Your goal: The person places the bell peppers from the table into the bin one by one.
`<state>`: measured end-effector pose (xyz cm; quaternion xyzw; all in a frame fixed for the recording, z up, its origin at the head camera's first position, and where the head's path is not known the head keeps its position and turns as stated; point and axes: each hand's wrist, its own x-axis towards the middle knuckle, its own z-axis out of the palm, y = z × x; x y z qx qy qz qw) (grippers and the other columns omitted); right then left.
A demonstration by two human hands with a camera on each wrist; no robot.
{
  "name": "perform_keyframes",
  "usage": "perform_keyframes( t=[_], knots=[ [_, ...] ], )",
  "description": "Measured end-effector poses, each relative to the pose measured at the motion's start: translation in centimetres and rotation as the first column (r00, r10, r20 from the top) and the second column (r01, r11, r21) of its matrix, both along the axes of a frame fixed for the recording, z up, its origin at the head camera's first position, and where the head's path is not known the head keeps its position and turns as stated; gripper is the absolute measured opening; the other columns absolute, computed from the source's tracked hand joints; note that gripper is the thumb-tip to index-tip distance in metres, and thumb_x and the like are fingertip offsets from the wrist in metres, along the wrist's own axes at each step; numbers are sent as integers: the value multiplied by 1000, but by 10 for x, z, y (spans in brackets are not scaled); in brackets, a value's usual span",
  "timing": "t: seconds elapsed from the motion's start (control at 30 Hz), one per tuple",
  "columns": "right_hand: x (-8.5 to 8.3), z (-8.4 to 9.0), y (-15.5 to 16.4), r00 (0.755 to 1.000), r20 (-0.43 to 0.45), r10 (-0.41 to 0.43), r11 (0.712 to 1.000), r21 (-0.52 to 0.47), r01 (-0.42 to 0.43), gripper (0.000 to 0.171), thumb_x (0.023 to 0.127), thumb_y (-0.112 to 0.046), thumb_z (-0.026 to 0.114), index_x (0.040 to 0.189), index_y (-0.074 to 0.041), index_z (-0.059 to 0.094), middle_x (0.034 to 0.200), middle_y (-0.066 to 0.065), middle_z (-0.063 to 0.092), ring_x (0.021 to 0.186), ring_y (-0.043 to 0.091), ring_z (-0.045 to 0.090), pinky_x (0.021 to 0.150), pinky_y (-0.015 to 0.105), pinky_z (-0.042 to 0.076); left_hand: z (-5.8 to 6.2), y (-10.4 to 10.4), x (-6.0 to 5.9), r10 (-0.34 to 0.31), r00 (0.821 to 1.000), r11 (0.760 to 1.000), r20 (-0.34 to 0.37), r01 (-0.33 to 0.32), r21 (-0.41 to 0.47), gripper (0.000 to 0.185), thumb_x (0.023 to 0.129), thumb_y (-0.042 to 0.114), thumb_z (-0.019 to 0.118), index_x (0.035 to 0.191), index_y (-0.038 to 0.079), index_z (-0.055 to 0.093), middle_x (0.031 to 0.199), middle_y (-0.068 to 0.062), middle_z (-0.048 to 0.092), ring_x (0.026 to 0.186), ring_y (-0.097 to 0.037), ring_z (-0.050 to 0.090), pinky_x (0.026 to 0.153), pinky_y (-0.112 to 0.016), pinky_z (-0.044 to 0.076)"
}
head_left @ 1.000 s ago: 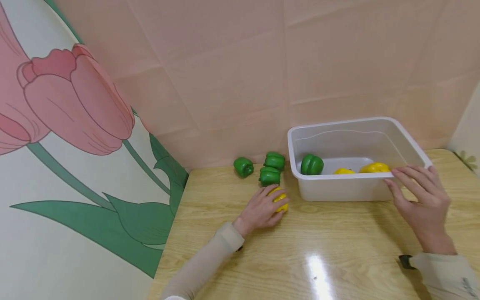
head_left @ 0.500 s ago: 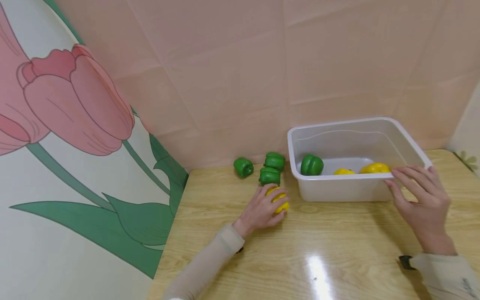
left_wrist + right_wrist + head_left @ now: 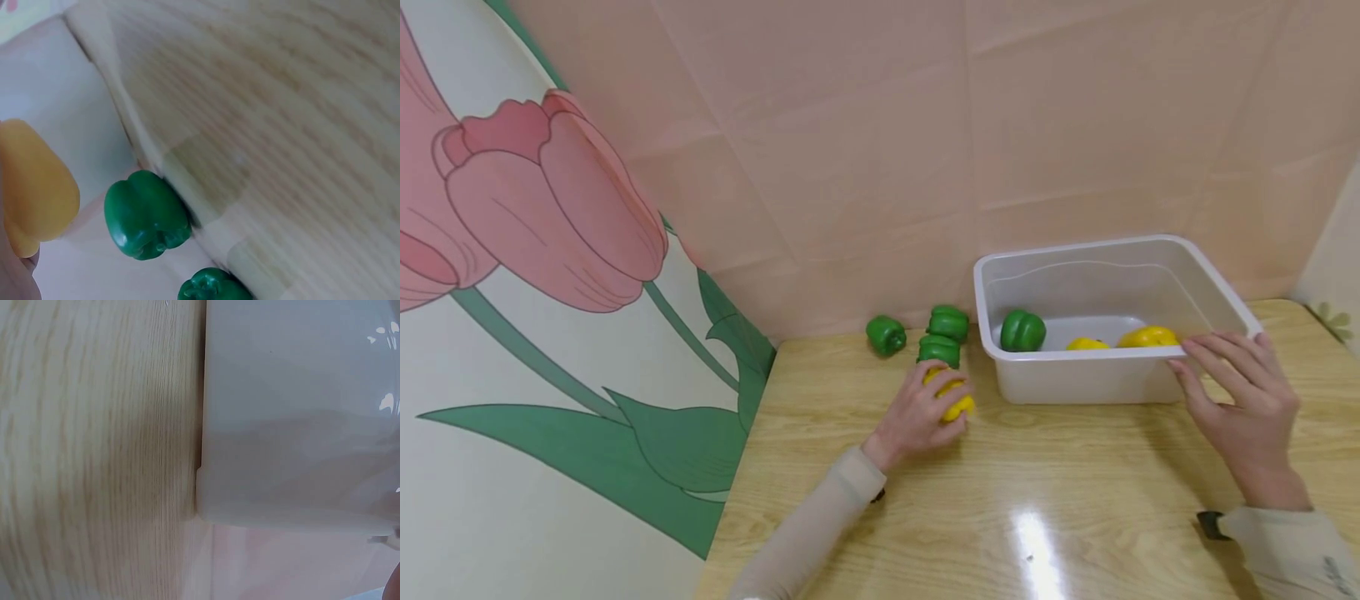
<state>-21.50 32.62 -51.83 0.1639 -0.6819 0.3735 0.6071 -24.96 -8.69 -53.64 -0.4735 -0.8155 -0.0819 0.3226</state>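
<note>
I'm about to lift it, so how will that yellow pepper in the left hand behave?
The yellow pepper looks rounded and lobed, so it may roll if released on the table. Its glossy skin could be a bit slippery. The left hand wraps it easily, so it is probably light.

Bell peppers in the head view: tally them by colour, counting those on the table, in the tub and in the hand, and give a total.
Green bell peppers: 4, three on the table and one in the white tub
Yellow bell peppers: 3, one gripped by the left hand and two in the tub
Total: 7
</note>
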Motion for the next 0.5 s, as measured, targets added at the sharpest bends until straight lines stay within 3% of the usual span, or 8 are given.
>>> perform_keyframes(
  t=[0.5],
  knots=[
    [3, 3, -4, 1000, -24, 8, 999, -31, -9, 30, 89, -28, 88, 95, 1, 85, 100, 21, 81, 105, 32, 76, 113, 47, 49, 15, 1, -7, -39, 998, 996, -45, 42, 85, 34, 88, 28, 74, 118, 14, 78, 123, -5, 74, 119, -32, 63, 112, -42, 47]
  ],
)
